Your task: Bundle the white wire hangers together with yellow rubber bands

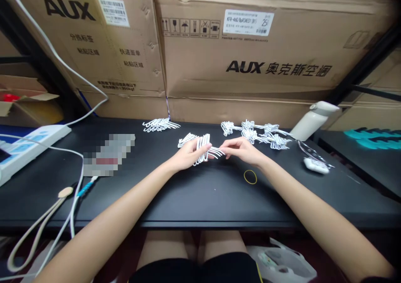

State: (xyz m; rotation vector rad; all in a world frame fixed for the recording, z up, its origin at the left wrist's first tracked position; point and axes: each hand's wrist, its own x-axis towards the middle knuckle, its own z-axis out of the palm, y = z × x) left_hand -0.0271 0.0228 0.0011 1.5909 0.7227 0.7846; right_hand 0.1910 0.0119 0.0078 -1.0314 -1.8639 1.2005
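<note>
My left hand (187,154) is closed round a bundle of white hooks (203,146), thin and curved like bent wire, lined up side by side. Their straight ends point right, where the fingers of my right hand (239,150) pinch the tips. Just behind my left hand lies another small group of white hooks (184,139), partly covered by it. A further pile of white hooks (160,124) rests at the back of the black table. Several bunched sets of white hooks (248,135) lie beyond my right hand. A yellow rubber band (250,177) is on the table below my right wrist.
Large cardboard boxes (200,74) stand along the back edge. A white bottle (315,120) leans at the right, near a white earphone case (316,165). At the left are a power strip (37,147), a blurred-out phone-like object (109,154), cables and a strap (34,233).
</note>
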